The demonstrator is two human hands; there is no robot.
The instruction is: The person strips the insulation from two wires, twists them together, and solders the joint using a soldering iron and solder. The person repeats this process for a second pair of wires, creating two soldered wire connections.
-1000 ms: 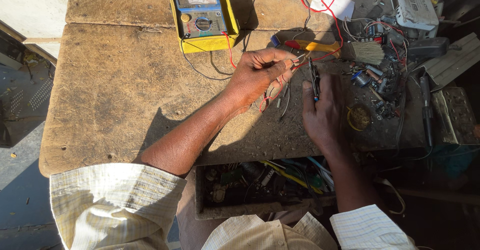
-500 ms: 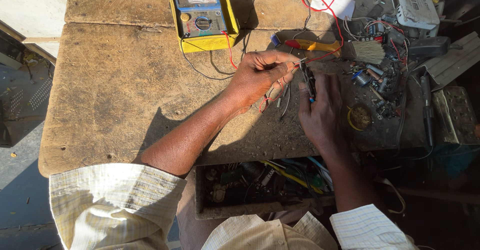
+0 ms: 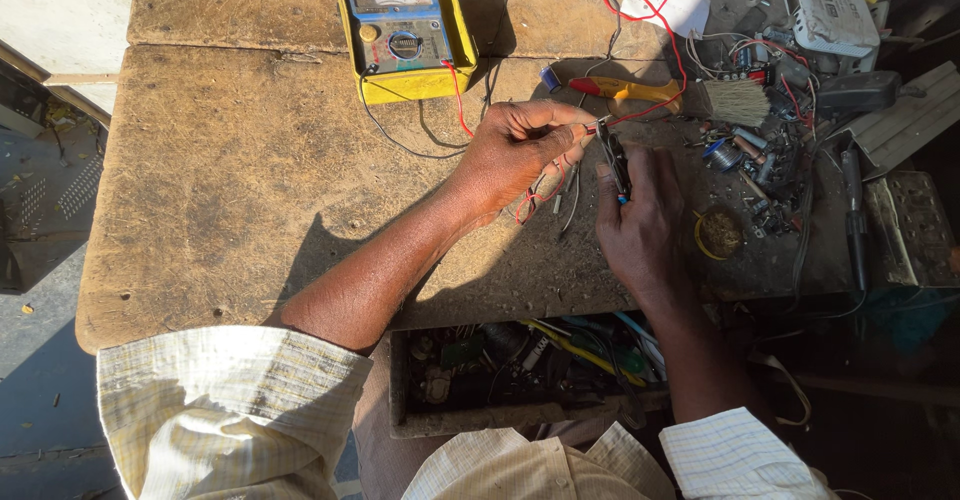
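Observation:
My left hand (image 3: 520,150) pinches the tip of a red test probe (image 3: 592,128) whose red lead runs back to the yellow-cased analog multimeter (image 3: 402,28) at the back of the worn wooden bench (image 3: 230,190). My right hand (image 3: 645,225) holds a small dark electronic part (image 3: 616,160) upright, right beside the probe tip. The two hands nearly touch over the bench's middle right. Thin red and black wires (image 3: 545,195) loop under my left hand.
A screwdriver with a red and yellow handle (image 3: 625,90) and a small brush (image 3: 738,102) lie behind the hands. A heap of parts and wires (image 3: 765,155), a round tin (image 3: 720,232) and a white device (image 3: 825,5) crowd the right. An open drawer (image 3: 520,365) of tools sits below.
Both hands stay nearly still; my right hand and the dark part have shifted slightly toward the probe tip.

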